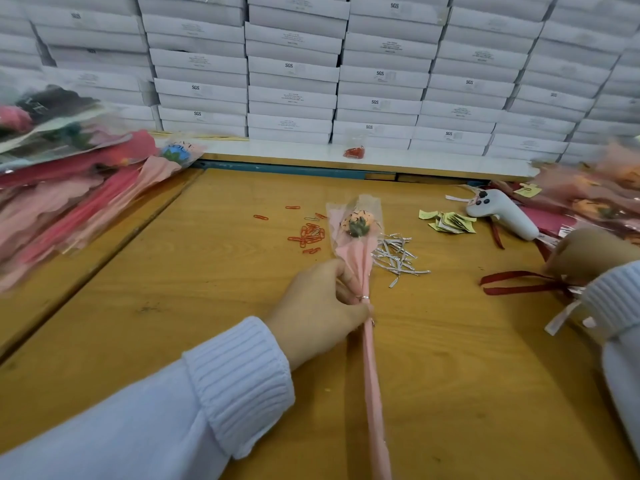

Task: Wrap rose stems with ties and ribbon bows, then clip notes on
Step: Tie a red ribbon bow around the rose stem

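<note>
Wrapped rose, in pink paper and clear film, over the middle of the wooden surface, bloom pointing away and long stem running back toward the wearer. The left hand curls fingers and thumb round the stem just below the paper cone, where a thin silvery loop shows; this grip probably keeps the neck gathered and steady for the bow. The right hand is blurred at the frame edge by a red ribbon bow; whether it grips the bow cannot be told. Supplies lie near the bloom: silver twist ties just beside it, red paper clips on its other side, yellow notes and a white glue gun further right. A heap of wrapped flowers lies at the left, another heap at the right; stacked white boxes close the back. The ties sit just off the line from stem to bow, so little seems to stand in the way
</note>
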Demonstrator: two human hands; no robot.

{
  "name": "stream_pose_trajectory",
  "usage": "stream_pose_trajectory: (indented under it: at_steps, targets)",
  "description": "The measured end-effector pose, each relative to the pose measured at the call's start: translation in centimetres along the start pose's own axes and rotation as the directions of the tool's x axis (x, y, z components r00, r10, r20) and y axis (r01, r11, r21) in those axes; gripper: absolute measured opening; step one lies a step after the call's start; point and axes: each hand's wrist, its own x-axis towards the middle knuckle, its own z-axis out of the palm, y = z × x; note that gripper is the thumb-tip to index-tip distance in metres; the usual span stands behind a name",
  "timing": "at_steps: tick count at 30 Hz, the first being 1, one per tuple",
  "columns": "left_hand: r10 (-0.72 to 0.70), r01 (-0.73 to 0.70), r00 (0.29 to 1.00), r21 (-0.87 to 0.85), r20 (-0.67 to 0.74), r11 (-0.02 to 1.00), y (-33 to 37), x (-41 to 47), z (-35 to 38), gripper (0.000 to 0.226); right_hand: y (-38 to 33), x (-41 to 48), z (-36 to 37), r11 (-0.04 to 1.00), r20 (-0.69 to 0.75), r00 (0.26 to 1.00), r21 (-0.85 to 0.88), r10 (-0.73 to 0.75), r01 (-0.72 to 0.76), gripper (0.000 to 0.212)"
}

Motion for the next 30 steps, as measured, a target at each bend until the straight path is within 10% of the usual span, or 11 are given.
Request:
stream_pose_trajectory:
  at_steps: [6,14,17,21,25,30]
  targets:
    - [-0.049,0.05,0.999,-0.079,0.015,0.996,0.3,-0.2,0.0,0.019,-0.4,-1.5,-0.3,1.0,0.075,0.997,0.001,-0.028,0.028,0.007]
    - [-0.052,0.053,0.999,-0.079,0.012,0.996,0.5,-0.3,0.0,0.017,-0.7,-1.3,-0.5,0.95,-0.212,0.976,0.291,-0.052,0.113,0.009]
    - [-0.058,0.059,0.998,-0.079,0.02,0.995,0.5,-0.3,0.0,0.017,-2.2,-3.0,-1.4,0.787,-0.585,0.797,0.419,-0.147,0.453,0.008]
    - [-0.044,0.044,0.999,-0.051,-0.009,0.998,0.7,-0.4,0.0,0.016,-7.1,-9.1,-3.3,0.283,-0.694,0.628,0.561,-0.352,0.778,0.007]
    - [0.071,-0.066,0.987,0.037,-0.147,0.997,1.4,-0.7,-0.6,0.025,-11.2,-13.4,-2.2,0.254,-0.528,0.431,0.376,-0.732,0.891,0.009]
    - [0.366,-0.36,0.928,0.085,-0.068,0.929,2.6,-1.2,-1.9,0.028,-12.5,-14.9,-0.5,0.226,-0.479,0.369,0.33,-0.797,0.917,0.007]
